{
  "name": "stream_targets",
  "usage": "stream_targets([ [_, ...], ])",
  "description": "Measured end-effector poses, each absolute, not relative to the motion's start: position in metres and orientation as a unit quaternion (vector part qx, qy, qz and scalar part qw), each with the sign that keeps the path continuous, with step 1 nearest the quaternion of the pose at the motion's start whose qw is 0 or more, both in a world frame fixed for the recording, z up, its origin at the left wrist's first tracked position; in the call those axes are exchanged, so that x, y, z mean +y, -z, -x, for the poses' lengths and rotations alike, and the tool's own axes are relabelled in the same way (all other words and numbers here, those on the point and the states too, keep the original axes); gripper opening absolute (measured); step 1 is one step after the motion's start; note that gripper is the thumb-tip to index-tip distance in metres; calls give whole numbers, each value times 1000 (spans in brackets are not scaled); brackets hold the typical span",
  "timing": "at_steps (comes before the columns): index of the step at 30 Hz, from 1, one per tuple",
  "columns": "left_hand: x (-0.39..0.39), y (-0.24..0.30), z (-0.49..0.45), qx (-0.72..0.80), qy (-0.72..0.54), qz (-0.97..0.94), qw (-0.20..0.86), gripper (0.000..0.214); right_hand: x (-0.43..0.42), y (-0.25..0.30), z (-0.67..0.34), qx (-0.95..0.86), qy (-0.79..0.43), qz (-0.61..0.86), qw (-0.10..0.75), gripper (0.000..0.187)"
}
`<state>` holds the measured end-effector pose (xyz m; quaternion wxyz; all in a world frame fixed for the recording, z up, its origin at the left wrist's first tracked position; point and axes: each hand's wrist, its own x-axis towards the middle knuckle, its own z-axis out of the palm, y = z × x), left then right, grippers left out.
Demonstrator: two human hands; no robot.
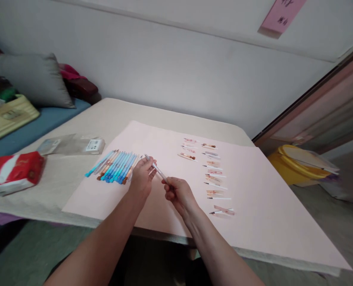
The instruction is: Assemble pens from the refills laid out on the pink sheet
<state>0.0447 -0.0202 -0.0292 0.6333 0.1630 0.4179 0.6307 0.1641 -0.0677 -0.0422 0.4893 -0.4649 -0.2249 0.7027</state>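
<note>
My left hand [142, 176] and my right hand [178, 194] both pinch a thin white pen [157, 169] over a pink paper sheet [262, 222]; each hand grips one end. Just left of my left hand lies a row of several blue and brown pens [115, 166], side by side on the sheet. To the right of my right hand, several pen caps and thin refills [213, 172] lie in two loose columns on the sheet.
A clear plastic package [70, 145] and a red tissue pack [14, 171] lie on the table's left part. A grey pillow [30, 79] rests on a blue bed at left. A yellow basin [295, 163] stands on the floor at right.
</note>
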Motion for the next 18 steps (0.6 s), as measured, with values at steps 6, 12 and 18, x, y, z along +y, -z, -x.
stream_targets([
  [6,-19,32,-40,423,-624,-166,635,20,-68,43,-162,-238,-695,471,489,17],
  [12,-18,32,-40,441,-613,-177,631,18,-69,40,-163,-278,-667,488,490,18],
  [18,-18,30,-38,444,-611,-169,633,22,-70,39,-164,-271,-671,491,485,18],
])
